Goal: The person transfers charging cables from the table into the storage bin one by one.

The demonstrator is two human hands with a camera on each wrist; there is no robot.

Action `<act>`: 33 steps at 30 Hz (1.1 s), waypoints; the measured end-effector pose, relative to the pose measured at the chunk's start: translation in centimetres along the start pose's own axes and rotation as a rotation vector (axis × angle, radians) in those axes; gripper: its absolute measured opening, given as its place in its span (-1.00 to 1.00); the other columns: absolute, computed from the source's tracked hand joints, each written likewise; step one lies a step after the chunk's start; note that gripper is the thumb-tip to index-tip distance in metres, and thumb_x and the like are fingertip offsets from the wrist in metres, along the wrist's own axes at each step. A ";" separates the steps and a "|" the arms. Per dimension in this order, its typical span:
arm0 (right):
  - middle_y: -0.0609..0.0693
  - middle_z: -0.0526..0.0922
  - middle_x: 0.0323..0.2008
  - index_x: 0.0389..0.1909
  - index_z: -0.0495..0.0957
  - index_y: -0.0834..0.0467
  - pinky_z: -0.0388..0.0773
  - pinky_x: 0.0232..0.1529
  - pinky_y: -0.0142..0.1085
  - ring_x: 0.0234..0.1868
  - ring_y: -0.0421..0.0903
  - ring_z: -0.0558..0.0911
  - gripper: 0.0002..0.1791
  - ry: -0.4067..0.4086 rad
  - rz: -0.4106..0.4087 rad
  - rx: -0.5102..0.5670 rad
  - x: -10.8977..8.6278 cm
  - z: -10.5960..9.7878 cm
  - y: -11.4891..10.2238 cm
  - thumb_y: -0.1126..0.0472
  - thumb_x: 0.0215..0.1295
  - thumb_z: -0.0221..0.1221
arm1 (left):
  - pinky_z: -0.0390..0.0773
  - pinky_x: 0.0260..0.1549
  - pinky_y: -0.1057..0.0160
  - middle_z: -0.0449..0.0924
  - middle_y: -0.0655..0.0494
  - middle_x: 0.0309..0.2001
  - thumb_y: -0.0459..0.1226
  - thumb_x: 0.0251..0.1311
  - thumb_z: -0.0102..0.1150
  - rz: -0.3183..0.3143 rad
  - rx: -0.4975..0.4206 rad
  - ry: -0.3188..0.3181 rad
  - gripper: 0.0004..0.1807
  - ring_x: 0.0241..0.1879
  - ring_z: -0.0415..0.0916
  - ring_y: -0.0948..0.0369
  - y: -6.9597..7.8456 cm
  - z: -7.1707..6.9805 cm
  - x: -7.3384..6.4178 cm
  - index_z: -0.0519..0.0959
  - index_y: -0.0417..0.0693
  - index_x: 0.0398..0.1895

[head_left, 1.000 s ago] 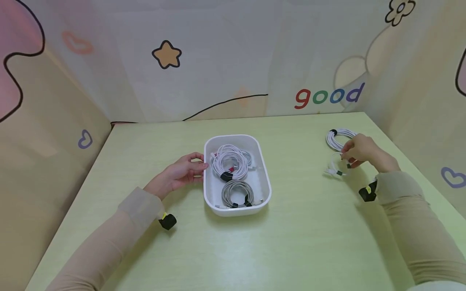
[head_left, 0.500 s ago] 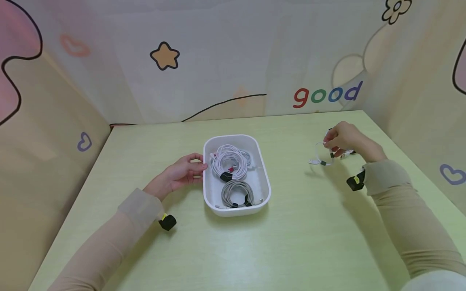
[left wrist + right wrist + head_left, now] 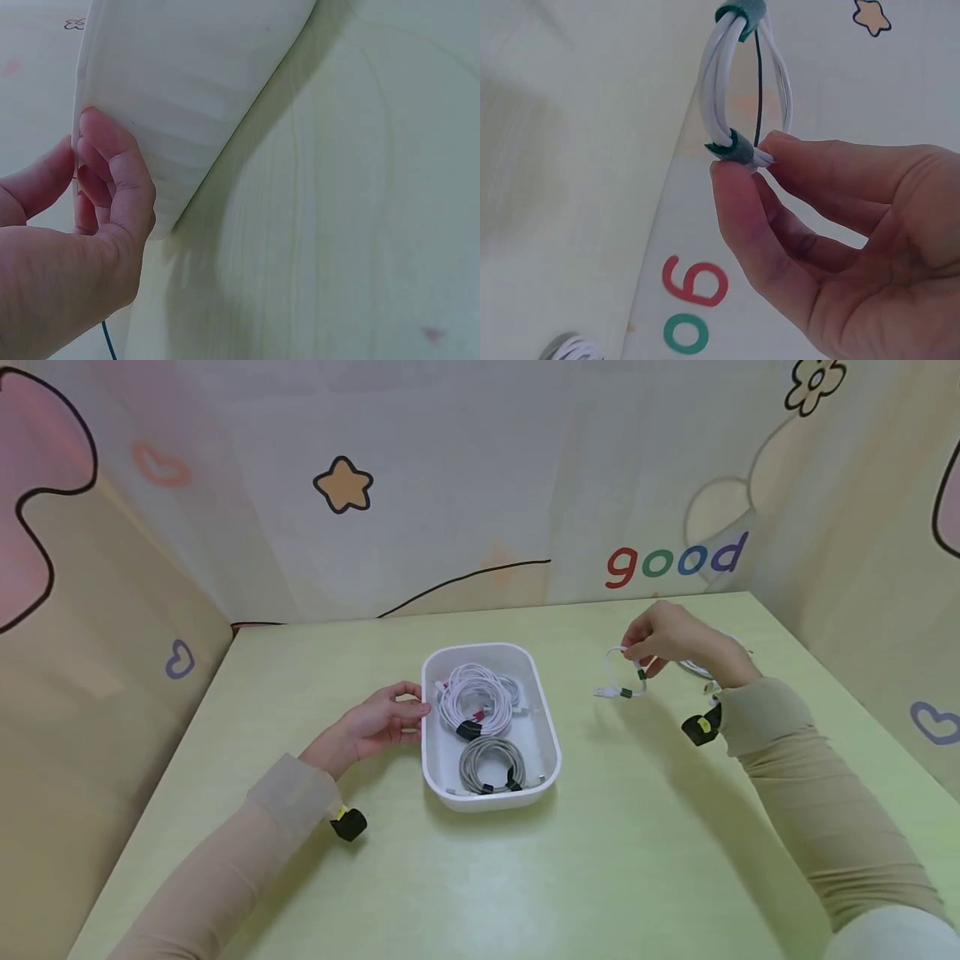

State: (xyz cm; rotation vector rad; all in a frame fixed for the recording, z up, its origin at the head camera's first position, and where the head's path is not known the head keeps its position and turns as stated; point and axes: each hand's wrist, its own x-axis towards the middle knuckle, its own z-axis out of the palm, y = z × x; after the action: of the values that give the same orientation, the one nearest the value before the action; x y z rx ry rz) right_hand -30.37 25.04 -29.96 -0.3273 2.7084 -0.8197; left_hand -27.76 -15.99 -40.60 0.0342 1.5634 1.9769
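Observation:
My left hand [image 3: 378, 722] grips the left rim of a white plastic bin [image 3: 553, 752], thumb against the rim and fingers along the outer wall. Inside the bin lie a white coiled cable [image 3: 453, 697] with a black tie and a grey coiled cable [image 3: 468, 768]. To the bin's right, my right hand [image 3: 671, 633] holds a small looped white USB cable [image 3: 624, 692] above the table. In the right wrist view, thumb and fingertips pinch this cable [image 3: 714, 82] beside one of its dark green ties [image 3: 735, 146].
Another white coiled cable [image 3: 696, 670] lies at the table's back right, partly hidden by my right wrist. The pale green table [image 3: 480, 893] meets printed cloth walls [image 3: 450, 485] at the back and sides.
My right hand has lifted the small white cable off the table and carried it left, toward the bin. My left hand stays at the bin's rim.

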 end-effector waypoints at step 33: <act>0.16 0.60 -0.43 -0.26 0.62 0.32 0.68 -0.41 -0.27 -0.48 -0.06 0.61 -0.89 -0.103 -0.153 -0.041 2.1 5.5 -9.1 0.36 0.22 0.25 | 0.64 -0.33 0.27 0.58 0.11 -0.30 -0.43 0.36 -0.02 -0.008 -0.012 0.011 -0.78 -0.35 0.58 0.21 -0.1 0.0 -0.1 0.25 -0.07 -0.03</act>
State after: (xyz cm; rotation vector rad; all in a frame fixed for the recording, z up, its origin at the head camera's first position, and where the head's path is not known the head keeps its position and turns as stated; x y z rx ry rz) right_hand -29.27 14.22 -29.61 -0.5757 2.6316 -0.7656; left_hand -27.62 -16.01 -40.60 0.0121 1.5559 1.9829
